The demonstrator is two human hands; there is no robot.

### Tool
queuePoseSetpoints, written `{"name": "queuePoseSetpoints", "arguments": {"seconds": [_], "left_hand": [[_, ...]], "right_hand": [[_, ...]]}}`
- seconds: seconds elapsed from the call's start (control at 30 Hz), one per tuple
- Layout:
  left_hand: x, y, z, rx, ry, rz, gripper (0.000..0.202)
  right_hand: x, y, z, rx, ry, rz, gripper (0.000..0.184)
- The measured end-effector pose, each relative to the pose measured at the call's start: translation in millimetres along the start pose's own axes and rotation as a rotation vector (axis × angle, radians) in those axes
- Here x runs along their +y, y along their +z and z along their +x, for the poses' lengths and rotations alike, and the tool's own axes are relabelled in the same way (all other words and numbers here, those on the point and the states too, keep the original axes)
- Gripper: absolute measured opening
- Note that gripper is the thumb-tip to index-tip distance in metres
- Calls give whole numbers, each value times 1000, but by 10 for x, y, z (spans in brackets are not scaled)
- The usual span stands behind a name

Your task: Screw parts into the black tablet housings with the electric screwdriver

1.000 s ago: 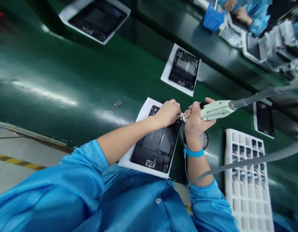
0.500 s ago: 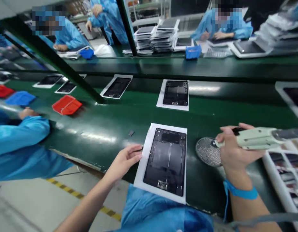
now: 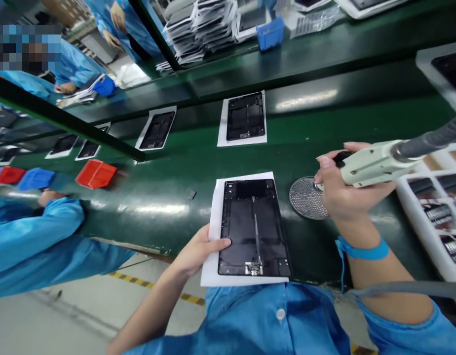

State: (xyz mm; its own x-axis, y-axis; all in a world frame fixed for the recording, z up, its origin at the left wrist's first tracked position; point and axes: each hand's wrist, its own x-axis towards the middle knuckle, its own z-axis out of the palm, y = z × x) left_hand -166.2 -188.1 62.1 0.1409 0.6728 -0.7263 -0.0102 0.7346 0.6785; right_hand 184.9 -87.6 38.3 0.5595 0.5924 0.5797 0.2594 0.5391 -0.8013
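My left hand [image 3: 201, 248] grips the left edge of an opened tablet housing [image 3: 246, 236], its thumb on the black frame and its other fingers hidden under the white backing sheet [image 3: 210, 268]. The housing shows black inner parts, a thin light strip and a small circuit board at its near end. In my right hand [image 3: 342, 197] is a pale green electric screwdriver [image 3: 376, 165] with a cable at its back end. Its front end points left, over a round dimpled metal plate [image 3: 305, 199] on the green bench. A blue band circles my right wrist.
More tablet housings [image 3: 246, 117] on white sheets line the bench's far side. A white divided tray [image 3: 409, 207] with small parts stands at the right. Red [image 3: 96, 173] and blue bins are at the left, near a co-worker's sleeve [image 3: 61, 219]. A slanted green post [image 3: 83, 128] crosses the left.
My left hand has moved from beside the sheet to a hold on the tablet housing, which now lies slightly turned on its sheet. My right hand still holds the screwdriver. The camera view has shifted.
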Motion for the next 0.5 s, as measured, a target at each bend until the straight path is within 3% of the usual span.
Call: {"name": "queuePoseSetpoints", "arguments": {"seconds": [0.17, 0.33, 0.4, 0.5], "left_hand": [[288, 125, -49, -4, -69, -218, 73], [505, 234, -138, 1, -80, -208, 65], [567, 187, -182, -10, -47, -141, 65], [784, -42, -215, 18, 70, 99, 61]], "right_hand": [[-8, 4, 13, -4, -5, 15, 36], [-2, 4, 5, -23, 9, -6, 36], [5, 4, 4, -3, 25, -26, 38], [6, -12, -7, 19, 73, -35, 37]]}}
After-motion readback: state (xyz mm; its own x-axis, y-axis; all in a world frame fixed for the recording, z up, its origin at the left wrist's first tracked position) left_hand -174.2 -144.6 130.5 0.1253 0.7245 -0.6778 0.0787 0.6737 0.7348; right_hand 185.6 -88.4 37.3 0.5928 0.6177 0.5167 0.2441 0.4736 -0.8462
